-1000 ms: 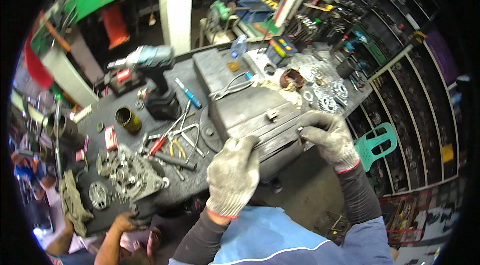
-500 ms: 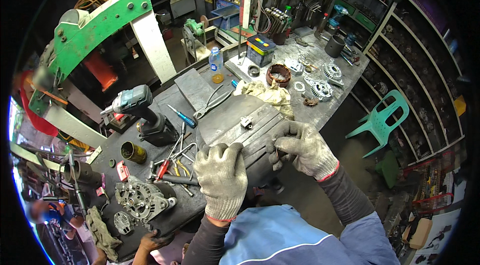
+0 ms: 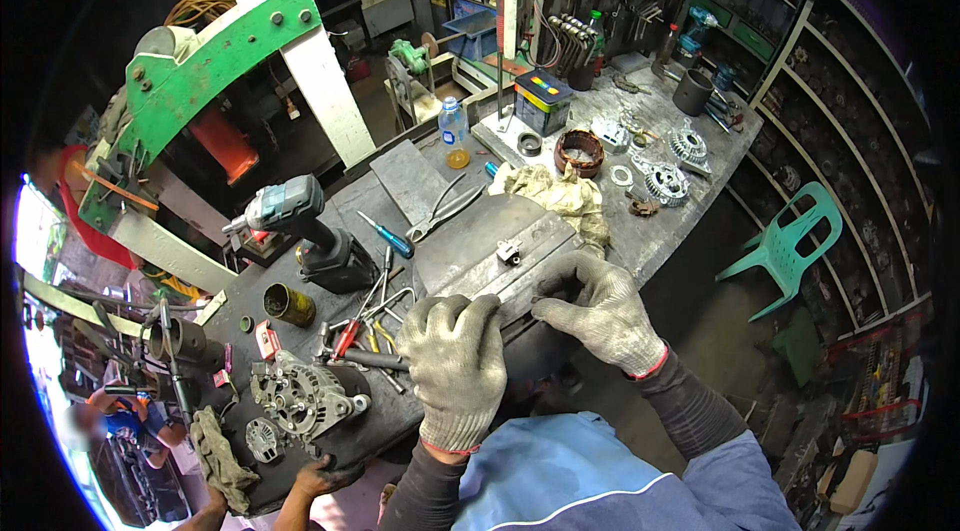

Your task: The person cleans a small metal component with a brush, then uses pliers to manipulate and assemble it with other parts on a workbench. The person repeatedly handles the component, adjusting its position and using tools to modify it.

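My left hand, in a grey-white knitted glove with dark fingertips, is curled at the near edge of a grey metal plate. Whatever its fingers close on is hidden. To its right, my right hand, gloved alike, has its thumb and fingers bent together over the grooved right side of the plate. What lies in that pinch is too small or covered to name. Between and beyond both hands, a small metal part with a dark piece rests on the plate, touched by neither hand.
Left of my hands lie an alternator, a cordless impact wrench, pliers and a blue screwdriver. Beyond are a rag, a copper-wound ring and a bottle. Another person's hand is at the bench's near edge.
The view has shifted slightly, moving the scene rightward and down. My right hand's fingers, pointing down over the plate's edge before, are now drawn in closer to the thumb. My left hand stays curled.
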{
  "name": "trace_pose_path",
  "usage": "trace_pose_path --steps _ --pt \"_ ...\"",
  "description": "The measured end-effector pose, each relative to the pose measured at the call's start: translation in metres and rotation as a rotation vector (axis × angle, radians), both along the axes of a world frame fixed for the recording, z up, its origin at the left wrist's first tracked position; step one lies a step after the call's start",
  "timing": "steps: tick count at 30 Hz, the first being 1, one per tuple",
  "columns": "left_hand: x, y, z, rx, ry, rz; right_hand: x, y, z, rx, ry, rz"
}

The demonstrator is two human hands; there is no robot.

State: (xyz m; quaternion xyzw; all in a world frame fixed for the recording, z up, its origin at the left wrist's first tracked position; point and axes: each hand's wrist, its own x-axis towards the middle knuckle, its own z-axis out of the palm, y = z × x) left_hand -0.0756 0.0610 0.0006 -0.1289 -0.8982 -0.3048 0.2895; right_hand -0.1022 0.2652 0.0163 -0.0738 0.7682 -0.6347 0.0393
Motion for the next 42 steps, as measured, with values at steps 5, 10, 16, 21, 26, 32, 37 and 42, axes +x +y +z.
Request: trace_pose_path --steps 5,10,16,21,26,32,37,42 --pt "-0.001 0.005 0.011 0.004 0.019 -0.036 0.003 -0.006 -0.005 -0.064 0.050 0.006" --pt "-0.008 0.012 0.016 0.049 -0.027 -0.118 0.006 -0.009 -0.007 0.010 0.129 -0.027" --pt "-0.013 0.010 0.015 0.143 -0.106 -0.156 0.009 -0.010 -0.011 0.011 0.214 -0.049" --pt "-0.020 0.008 0.015 0.131 -0.096 -0.173 0.003 -0.011 -0.015 0.015 0.401 -0.044" --pt "-0.029 0.007 0.021 0.083 -0.099 -0.126 -0.007 -0.005 -0.019 -0.015 0.455 -0.051" --pt "-0.063 0.011 0.019 -0.061 -0.167 -0.188 -0.013 -0.009 -0.023 -0.103 0.314 -0.134" --pt "-0.079 0.015 0.015 -0.045 -0.252 -0.161 -0.012 -0.013 -0.023 -0.277 0.102 -0.208" --pt "-0.077 0.005 0.020 0.119 -0.434 -0.144 -0.014 -0.009 -0.023 -0.239 0.192 -0.215"
